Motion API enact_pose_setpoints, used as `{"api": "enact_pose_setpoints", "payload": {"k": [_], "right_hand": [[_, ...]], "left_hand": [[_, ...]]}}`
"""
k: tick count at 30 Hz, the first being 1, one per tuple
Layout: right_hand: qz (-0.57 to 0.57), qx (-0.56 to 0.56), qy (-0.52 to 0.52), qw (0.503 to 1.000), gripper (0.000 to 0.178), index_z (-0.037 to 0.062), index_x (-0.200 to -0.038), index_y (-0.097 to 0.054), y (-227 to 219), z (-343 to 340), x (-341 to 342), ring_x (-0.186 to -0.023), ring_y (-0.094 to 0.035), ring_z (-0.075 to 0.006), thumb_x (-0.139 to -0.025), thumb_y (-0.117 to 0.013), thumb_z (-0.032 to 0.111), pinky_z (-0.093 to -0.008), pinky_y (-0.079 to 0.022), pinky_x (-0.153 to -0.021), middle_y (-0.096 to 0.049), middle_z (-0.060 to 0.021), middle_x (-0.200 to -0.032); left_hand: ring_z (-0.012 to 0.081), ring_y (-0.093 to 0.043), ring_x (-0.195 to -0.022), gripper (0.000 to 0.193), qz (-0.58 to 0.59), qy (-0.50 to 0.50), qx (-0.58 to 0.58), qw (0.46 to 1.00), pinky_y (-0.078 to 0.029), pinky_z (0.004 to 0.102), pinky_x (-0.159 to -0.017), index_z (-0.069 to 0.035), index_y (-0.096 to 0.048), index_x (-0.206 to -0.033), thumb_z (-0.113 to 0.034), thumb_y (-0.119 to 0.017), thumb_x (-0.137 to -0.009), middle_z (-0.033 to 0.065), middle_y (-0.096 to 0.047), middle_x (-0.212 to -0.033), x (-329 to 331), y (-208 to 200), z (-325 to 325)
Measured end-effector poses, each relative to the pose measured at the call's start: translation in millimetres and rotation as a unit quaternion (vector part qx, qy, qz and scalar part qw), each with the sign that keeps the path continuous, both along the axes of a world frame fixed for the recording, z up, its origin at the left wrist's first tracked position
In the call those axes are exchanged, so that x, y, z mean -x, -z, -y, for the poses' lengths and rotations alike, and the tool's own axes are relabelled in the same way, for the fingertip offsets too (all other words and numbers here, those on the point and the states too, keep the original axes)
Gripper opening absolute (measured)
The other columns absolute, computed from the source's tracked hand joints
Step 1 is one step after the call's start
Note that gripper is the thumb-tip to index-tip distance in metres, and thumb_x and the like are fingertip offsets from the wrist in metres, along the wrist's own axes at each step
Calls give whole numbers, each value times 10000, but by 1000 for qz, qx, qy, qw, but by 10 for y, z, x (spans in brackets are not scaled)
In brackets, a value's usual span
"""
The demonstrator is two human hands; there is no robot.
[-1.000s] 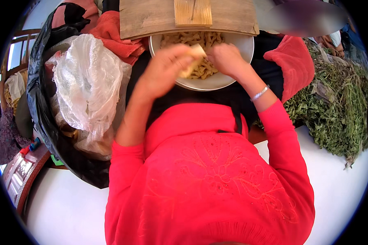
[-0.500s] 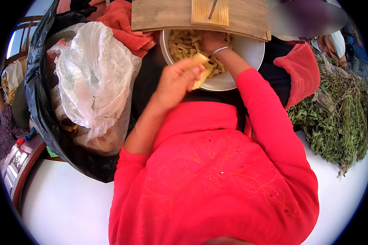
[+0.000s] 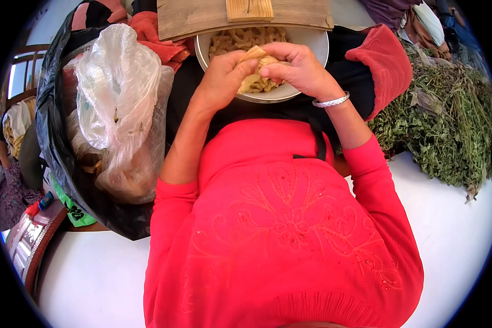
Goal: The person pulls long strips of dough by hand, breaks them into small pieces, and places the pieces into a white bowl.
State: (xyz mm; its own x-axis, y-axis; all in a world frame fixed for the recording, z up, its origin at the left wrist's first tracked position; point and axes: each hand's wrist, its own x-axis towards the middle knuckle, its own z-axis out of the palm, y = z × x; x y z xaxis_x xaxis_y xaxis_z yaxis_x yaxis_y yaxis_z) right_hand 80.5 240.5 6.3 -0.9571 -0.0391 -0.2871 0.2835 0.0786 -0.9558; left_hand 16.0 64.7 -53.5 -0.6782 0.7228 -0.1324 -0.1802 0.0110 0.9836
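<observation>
My left hand point(image 3: 218, 81) and my right hand point(image 3: 303, 70) meet over the near side of a metal bowl point(image 3: 314, 57). Between their fingertips they pinch a soft, pale yellow, folded piece of food point(image 3: 253, 53); its exact kind I cannot make out. Thumbs and forefingers are pressed against it from both sides. Many yellowish-brown cut strips point(image 3: 243, 38) lie in the bowl, some showing below my fingers. A wooden board point(image 3: 202, 19) covers the bowl's far edge, with a smaller wood block point(image 3: 250, 11) on top. My right wrist wears a silver bracelet point(image 3: 332, 101).
A black plastic bag point(image 3: 52, 126) on the left holds a clear plastic bag point(image 3: 115, 87) with yellowish contents. Red cloths lie on both sides of the bowl, one a towel point(image 3: 385, 65). Dried green herbs point(image 3: 443, 115) are heaped at the right. Another person's arm point(image 3: 3, 153) shows far left.
My right hand has come up out of the bowl and joined the left on the pale yellow piece. The view has shifted, so the bowl and board sit further left and higher.
</observation>
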Motion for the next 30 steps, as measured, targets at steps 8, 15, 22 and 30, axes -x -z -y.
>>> {"api": "enact_pose_setpoints", "payload": {"k": [8, 15, 22, 30], "right_hand": [[-97, -109, -1, 989, 151, 46, -943, -653, 164, -175, -22, -681, -563, -136, -812, -684, 113, -267, -453, -604, -607, -23, -805], [-449, -496, -11, 744, 185, 135, -901, -636, -22, -2, 139, -836, -587, -254, -792, -670, 280, -367, -463, -718, -615, -38, -909], [-255, -500, 46, 827, 284, 92, -678, -567, -61, -553, 99, -493, -545, -292, -862, -625, 299, -379, -442, -455, -530, -108, -567], [-248, 231, -242, 909, 207, -59, -1032, -655, -1262, -56, -508, -512, -596, -185, -874, -608, 66, -281, -478, -508, -651, -110, -694]], "left_hand": [[41, -474, -717, 232, 122, -30, -56, 991, -400, 206, -631, -6, -614, -898, -231, -569, -929, -27, -562, -795, -136, -232, -73], [76, -504, -687, 129, 101, 35, 73, 992, -418, 231, -625, -8, -604, -857, -90, -507, -878, 2, -568, -736, -77, -283, -232], [50, -428, -538, 237, 44, 164, 77, 982, -344, 201, -492, -8, -653, -922, -210, -532, -945, -45, -494, -615, 166, -674, -252], [166, -631, -694, 353, -217, 238, -122, 939, -473, 287, -616, 27, -645, -816, -301, -550, -903, 98, -639, -705, 100, -1716, -294]]}}
